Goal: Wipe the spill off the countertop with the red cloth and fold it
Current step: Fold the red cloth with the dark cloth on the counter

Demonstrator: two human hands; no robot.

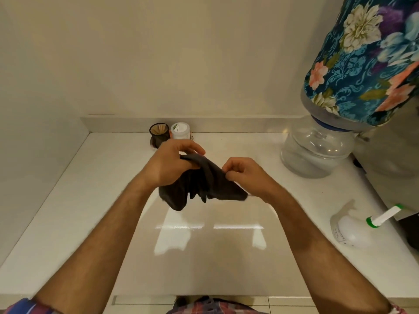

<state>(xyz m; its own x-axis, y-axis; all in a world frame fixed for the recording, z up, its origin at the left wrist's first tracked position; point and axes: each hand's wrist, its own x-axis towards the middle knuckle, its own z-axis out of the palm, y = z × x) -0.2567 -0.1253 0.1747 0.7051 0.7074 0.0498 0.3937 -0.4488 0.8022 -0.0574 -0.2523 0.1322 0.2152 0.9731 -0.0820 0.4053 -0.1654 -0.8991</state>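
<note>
The cloth (pixel 199 184) looks dark grey-brown in this light and hangs bunched in the air above the white countertop (pixel 90 200). My left hand (pixel 172 164) grips its upper left end. My right hand (pixel 247 175) pinches its right edge between thumb and fingers. The lower folds of the cloth dangle just above the counter. No spill is visible on the glossy surface below.
A dark toothpick holder (pixel 159 132) and a white jar (pixel 180 131) stand at the back wall behind my left hand. A clear water jug base (pixel 317 148) with a floral-covered bottle (pixel 367 60) stands at the right. A white spray bottle (pixel 353 230) lies near the right edge.
</note>
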